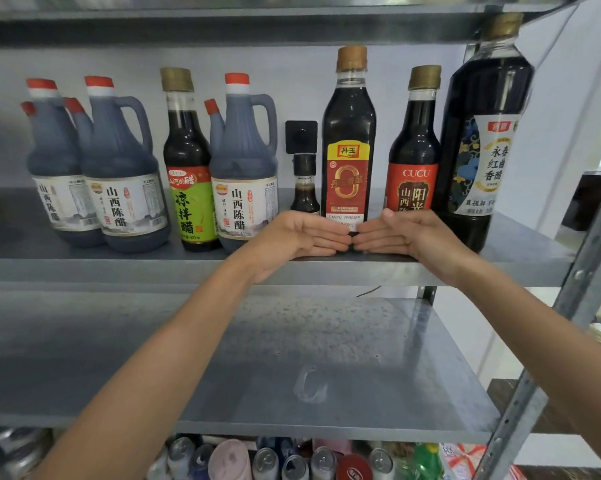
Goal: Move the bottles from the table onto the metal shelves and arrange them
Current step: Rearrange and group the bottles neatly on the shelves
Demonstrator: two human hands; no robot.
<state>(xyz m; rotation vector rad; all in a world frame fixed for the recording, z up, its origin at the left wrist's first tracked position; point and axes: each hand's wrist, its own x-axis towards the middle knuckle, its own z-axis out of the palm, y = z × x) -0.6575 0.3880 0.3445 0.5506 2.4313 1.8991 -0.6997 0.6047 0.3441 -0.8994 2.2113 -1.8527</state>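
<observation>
L hand (299, 237) & R hand (408, 237) lay at the front edge of the middle metal shelf (119, 268), fingers straight, gripping nothing, tips nearly meeting; just behind them stood the Danyu vinegar bottle (349, 150), upright, near that front edge, toward the shelf's right end; whether fingers touched its base, couldn't tell; CUCU bottle (413, 157) just beside it on the right; small dark bottle (305, 194) just beside on the left, further back; risk, prob.: a skewed or too-high push would tip the tall narrow bottle into a neighbour, esp. the small one; a snag while pulling hands away could drag it off the front edge.
</observation>
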